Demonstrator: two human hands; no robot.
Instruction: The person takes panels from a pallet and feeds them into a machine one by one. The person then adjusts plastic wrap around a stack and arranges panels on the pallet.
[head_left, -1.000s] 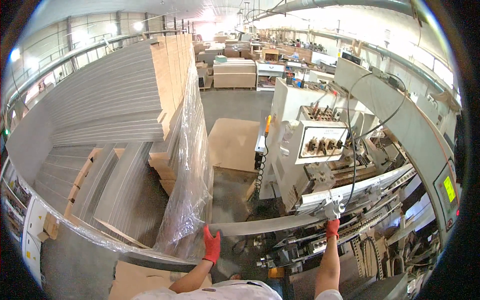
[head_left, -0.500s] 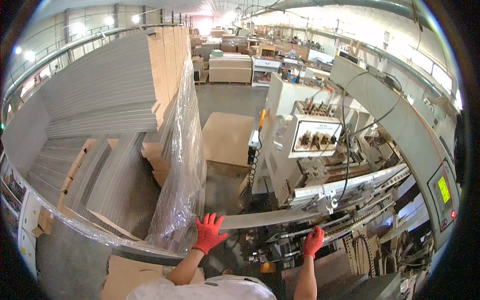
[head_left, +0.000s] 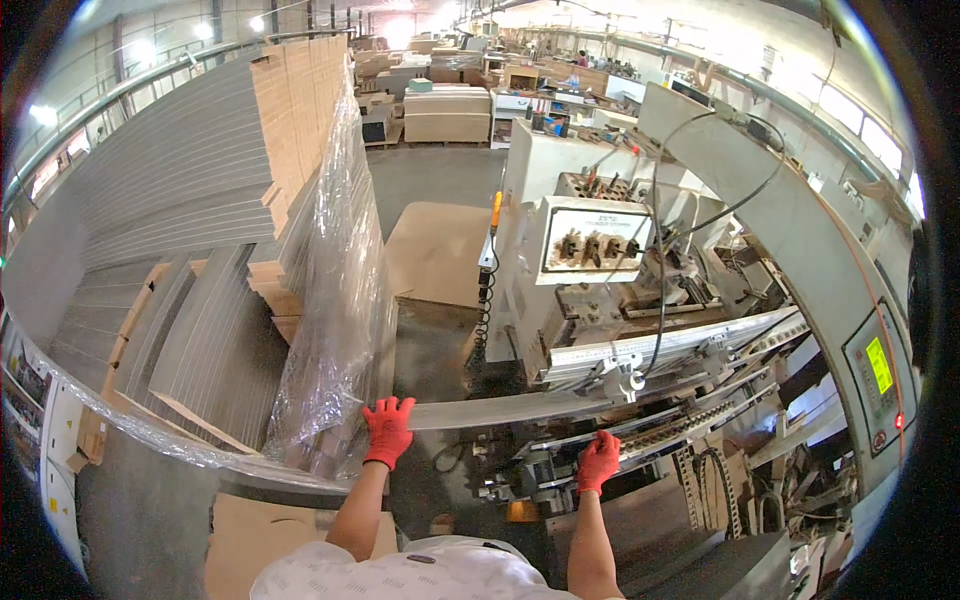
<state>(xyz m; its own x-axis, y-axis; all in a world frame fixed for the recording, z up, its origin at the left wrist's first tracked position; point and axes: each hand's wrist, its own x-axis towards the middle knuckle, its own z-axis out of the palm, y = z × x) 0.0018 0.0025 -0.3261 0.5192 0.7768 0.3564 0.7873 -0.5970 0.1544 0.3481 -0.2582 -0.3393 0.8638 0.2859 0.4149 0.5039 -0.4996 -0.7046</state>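
A long, narrow grey board (head_left: 500, 412) lies crosswise, its right part in under the machine's clamps. At the board's left end is my left hand (head_left: 388, 432) in a red glove, its fingers up and slightly apart, the palm side hidden. It seems to touch the board's end but not wrap round it. My right hand (head_left: 599, 462), gloved in red too, is closed beside the machine's front rail (head_left: 680, 425), nearer me than the board. What its fingers hold, if anything, is hidden.
To the left rises a tall stack of grey panels (head_left: 180, 170), its side covered in clear plastic wrap (head_left: 330, 330). The boring machine (head_left: 595, 240) with its control panel (head_left: 877, 370) takes up the right. Cardboard sheets (head_left: 440, 255) lie on the floor ahead.
My left hand's spread fingers have drawn closer together at the board's end. The view has shifted, so the machine and stack sit further left. My right hand remains closed by the rail.
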